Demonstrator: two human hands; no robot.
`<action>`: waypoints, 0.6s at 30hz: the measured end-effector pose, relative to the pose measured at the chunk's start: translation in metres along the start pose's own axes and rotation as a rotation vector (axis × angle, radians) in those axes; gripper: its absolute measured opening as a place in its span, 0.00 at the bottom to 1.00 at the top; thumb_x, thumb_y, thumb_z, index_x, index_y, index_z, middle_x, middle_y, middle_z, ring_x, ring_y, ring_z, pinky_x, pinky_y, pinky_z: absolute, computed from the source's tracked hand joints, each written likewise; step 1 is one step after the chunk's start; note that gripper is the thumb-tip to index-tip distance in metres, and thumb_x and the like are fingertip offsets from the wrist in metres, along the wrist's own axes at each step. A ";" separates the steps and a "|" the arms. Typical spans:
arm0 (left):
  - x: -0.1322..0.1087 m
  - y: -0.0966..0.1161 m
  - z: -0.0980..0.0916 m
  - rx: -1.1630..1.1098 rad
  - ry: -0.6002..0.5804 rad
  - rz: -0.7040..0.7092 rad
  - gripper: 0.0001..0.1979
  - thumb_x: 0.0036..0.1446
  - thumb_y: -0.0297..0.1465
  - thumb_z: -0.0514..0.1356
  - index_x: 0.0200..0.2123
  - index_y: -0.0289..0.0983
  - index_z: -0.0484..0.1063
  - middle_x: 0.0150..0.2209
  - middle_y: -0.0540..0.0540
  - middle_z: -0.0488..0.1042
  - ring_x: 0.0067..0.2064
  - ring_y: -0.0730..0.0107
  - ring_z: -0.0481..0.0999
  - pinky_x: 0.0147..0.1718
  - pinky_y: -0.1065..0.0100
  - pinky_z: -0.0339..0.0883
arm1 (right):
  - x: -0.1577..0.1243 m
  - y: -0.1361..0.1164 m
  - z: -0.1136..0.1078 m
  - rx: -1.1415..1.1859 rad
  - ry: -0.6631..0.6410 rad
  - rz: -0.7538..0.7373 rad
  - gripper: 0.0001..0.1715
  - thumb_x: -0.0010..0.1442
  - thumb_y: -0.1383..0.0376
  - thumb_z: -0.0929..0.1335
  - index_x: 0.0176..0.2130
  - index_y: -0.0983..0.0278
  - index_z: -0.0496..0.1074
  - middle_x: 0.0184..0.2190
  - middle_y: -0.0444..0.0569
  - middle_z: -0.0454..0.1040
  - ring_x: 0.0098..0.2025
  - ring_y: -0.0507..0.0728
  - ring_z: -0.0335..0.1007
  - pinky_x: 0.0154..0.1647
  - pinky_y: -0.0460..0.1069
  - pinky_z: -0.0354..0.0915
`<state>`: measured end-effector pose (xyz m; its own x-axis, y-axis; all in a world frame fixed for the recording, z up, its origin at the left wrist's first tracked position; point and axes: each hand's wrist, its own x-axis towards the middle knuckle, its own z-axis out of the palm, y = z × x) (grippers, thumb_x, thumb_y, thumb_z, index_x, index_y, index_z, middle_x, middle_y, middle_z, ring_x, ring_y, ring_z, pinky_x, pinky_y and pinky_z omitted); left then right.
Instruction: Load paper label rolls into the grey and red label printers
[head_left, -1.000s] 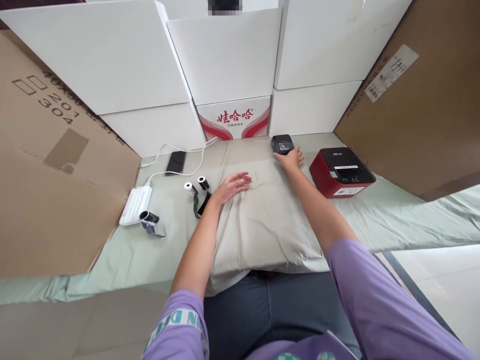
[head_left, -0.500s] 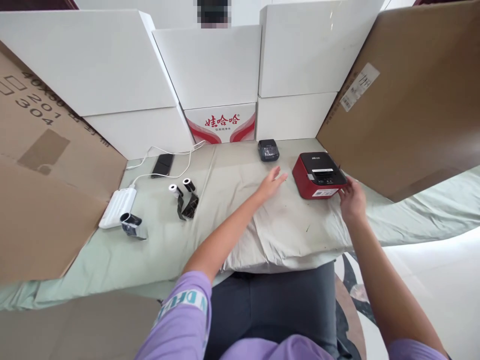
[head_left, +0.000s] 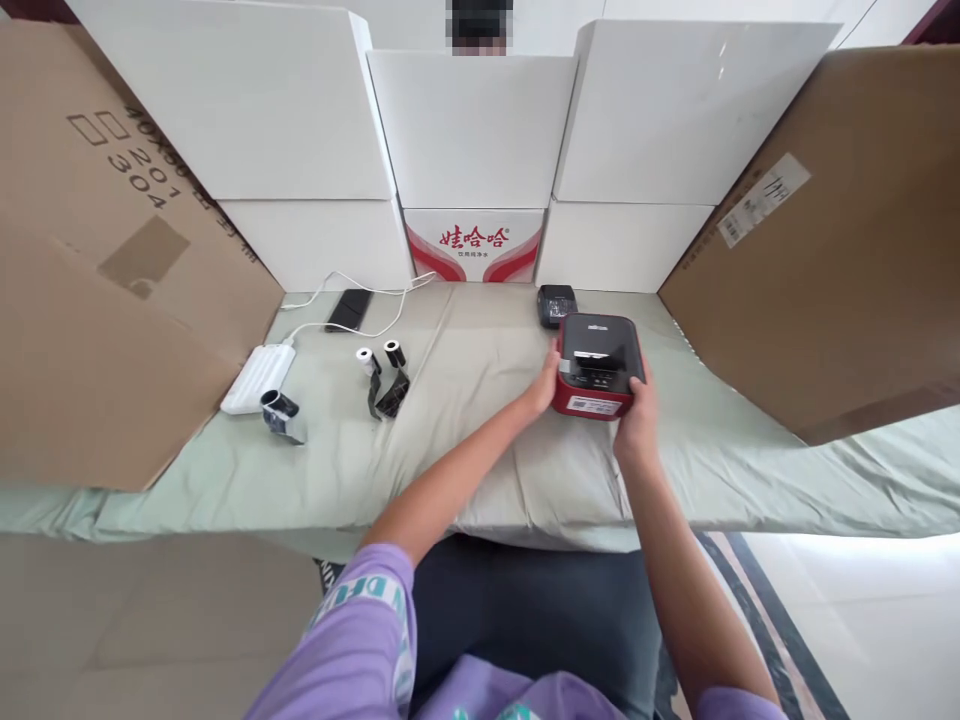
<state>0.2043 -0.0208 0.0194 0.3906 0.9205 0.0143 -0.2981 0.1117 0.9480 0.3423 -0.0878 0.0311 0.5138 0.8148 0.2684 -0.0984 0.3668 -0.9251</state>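
A red label printer (head_left: 598,363) with a black top sits on the pale cushion (head_left: 480,400) in front of me. My left hand (head_left: 545,385) presses against its left side, fingers curled on the casing. My right hand (head_left: 638,415) grips its right front corner. Just behind the printer lies a small black device (head_left: 556,304). Both arms reach forward in purple sleeves.
Two small paper rolls with black strips (head_left: 382,372) lie left of the cushion, near a white power bank (head_left: 259,378), another roll (head_left: 281,414) and a black phone (head_left: 346,310) on a white cable. White boxes (head_left: 472,130) and brown cardboard sheets (head_left: 825,230) wall the area.
My right hand left the small black device and went to the red printer. Both hands took hold of the printer, which has moved left to the middle of the cushion.
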 end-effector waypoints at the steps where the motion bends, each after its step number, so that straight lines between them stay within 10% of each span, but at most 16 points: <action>1: -0.013 0.008 -0.021 0.008 0.049 0.055 0.39 0.76 0.50 0.44 0.82 0.43 0.41 0.82 0.55 0.43 0.83 0.67 0.40 0.80 0.63 0.36 | -0.011 0.000 0.020 -0.004 -0.049 -0.004 0.33 0.63 0.59 0.65 0.66 0.56 0.74 0.69 0.42 0.74 0.75 0.60 0.64 0.82 0.62 0.51; 8: -0.093 0.054 -0.136 0.084 0.329 0.166 0.36 0.71 0.57 0.52 0.76 0.52 0.60 0.78 0.60 0.57 0.82 0.59 0.46 0.82 0.54 0.37 | -0.071 0.013 0.132 0.027 -0.290 0.145 0.36 0.69 0.56 0.62 0.72 0.53 0.66 0.76 0.39 0.64 0.80 0.61 0.53 0.84 0.63 0.46; 18: -0.091 0.035 -0.155 0.089 0.402 0.100 0.30 0.76 0.51 0.46 0.73 0.50 0.66 0.75 0.58 0.66 0.81 0.63 0.51 0.81 0.55 0.40 | -0.083 0.024 0.146 -0.133 -0.270 0.220 0.40 0.67 0.57 0.60 0.75 0.54 0.62 0.77 0.42 0.62 0.80 0.61 0.51 0.84 0.64 0.45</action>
<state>0.0232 -0.0425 0.0019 -0.0130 0.9999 -0.0008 -0.2339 -0.0022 0.9723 0.1729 -0.0816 0.0260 0.2474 0.9633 0.1038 -0.0610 0.1224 -0.9906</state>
